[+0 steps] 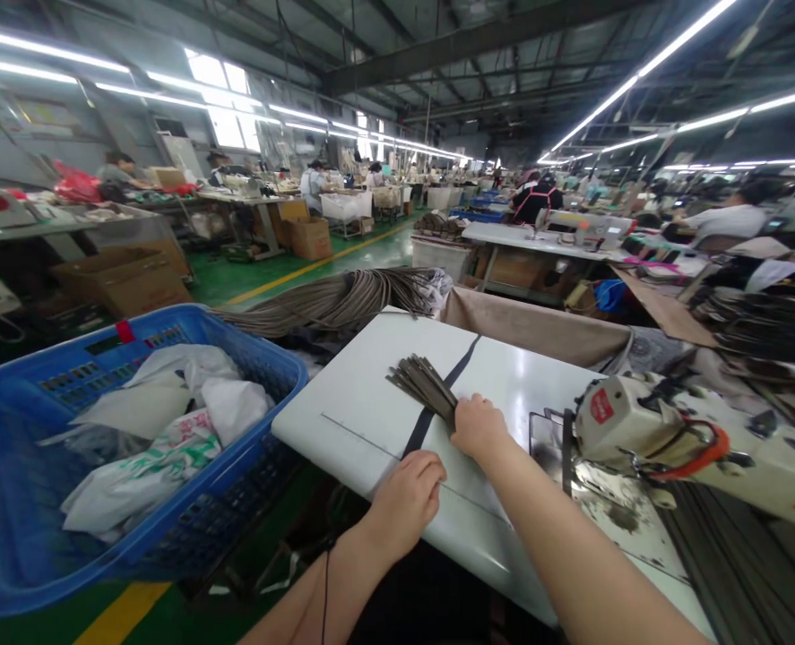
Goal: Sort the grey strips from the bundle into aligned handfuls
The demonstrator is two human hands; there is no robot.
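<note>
My right hand [479,426] is closed around one end of a bundle of thin brown fabric strips [424,381]. Their other ends fan out to the left over the white sewing table [363,385]. Under the bundle a dark strap [462,360] runs across the tabletop, from the far edge towards me. At the strap's near end my left hand [411,497] is closed, its fingers curled onto the strap by the table's front edge. The fingertips of that hand are partly hidden.
To the right stands a sewing machine [629,430], with long dark strips [726,546] beside it. A blue basket [263,358] with white plastic bags [168,448] is at left. Behind the table lie a heap of brown strips [330,300] and a fabric-lined bin [538,322]. Other people work farther off.
</note>
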